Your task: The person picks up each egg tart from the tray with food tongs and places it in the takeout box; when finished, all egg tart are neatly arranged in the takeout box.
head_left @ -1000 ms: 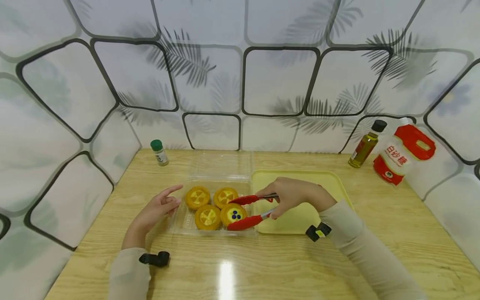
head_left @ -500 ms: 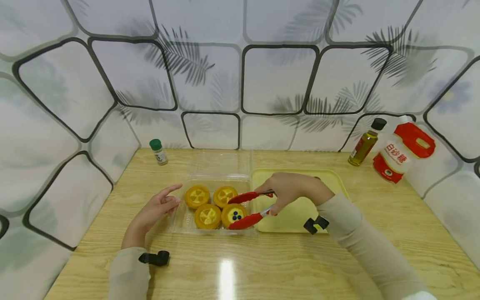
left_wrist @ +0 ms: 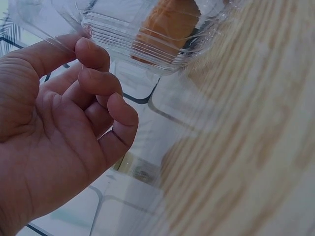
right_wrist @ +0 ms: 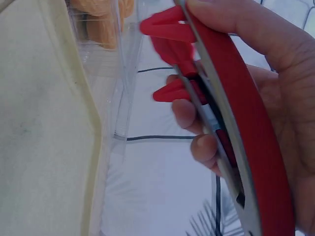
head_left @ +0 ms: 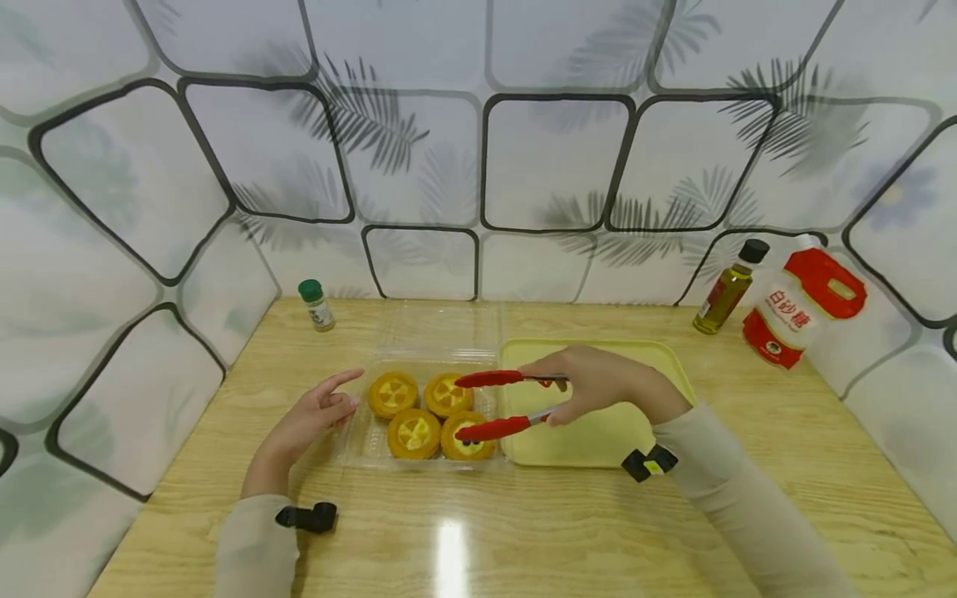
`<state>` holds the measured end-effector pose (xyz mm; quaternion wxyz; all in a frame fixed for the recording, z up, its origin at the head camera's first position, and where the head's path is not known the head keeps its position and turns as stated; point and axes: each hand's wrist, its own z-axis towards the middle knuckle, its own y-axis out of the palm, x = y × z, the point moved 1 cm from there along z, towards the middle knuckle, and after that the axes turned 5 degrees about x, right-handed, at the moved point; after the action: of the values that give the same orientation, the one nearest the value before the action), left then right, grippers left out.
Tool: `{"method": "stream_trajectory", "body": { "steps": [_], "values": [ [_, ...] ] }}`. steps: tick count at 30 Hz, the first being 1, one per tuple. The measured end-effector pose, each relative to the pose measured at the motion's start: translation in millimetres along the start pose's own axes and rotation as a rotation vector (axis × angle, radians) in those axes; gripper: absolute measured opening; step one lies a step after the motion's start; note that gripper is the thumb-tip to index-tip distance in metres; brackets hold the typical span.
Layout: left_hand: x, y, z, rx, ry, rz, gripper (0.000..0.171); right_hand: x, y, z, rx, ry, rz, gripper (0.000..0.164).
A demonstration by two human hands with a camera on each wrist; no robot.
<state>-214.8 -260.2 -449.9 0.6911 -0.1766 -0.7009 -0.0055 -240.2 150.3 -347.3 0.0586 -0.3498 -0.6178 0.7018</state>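
Note:
In the head view my left hand (head_left: 314, 419) is at the left side of a clear plastic container (head_left: 362, 448). The left wrist view shows its thumb and curled fingers at the container's rim, the index finger stretched out along it in the head view. My right hand (head_left: 591, 382) grips red-tipped metal tongs (head_left: 493, 428), spread apart over the container with nothing between the tips. The lower tip overlaps the front right egg tart (head_left: 452, 448), partly covering its blueberries. Over the back right tart (head_left: 449, 403) lies the upper tip. Two more tarts (head_left: 414, 433) sit on the left.
A yellow tray (head_left: 598, 444) adjoins the container's right side, under my right hand. The container's clear lid (head_left: 441, 328) stands open behind. A green-capped shaker (head_left: 317, 306) is back left; an oil bottle (head_left: 723, 295) and red-white sugar bag (head_left: 792, 320) stand back right.
The tongs have lifted off from around the blueberry tart and shifted toward the back, tips still spread. My right hand has moved slightly right. The left hand stays put.

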Motion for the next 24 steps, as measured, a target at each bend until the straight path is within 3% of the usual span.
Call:
{"method": "stream_trajectory", "body": {
  "steps": [9,15,24],
  "values": [
    [-0.8,1.0,-0.6,0.0,0.009,-0.002,0.056,12,6,-22,0.222,0.008,0.1,0.071],
    [-0.2,1.8,-1.0,-0.001,0.01,-0.001,0.056,19,6,-39,0.287,0.009,0.08,0.07],
    [-0.8,2.0,-0.8,0.008,-0.004,-0.005,0.055,44,11,-74,0.4,0.083,0.076,0.069]
  ]
}}
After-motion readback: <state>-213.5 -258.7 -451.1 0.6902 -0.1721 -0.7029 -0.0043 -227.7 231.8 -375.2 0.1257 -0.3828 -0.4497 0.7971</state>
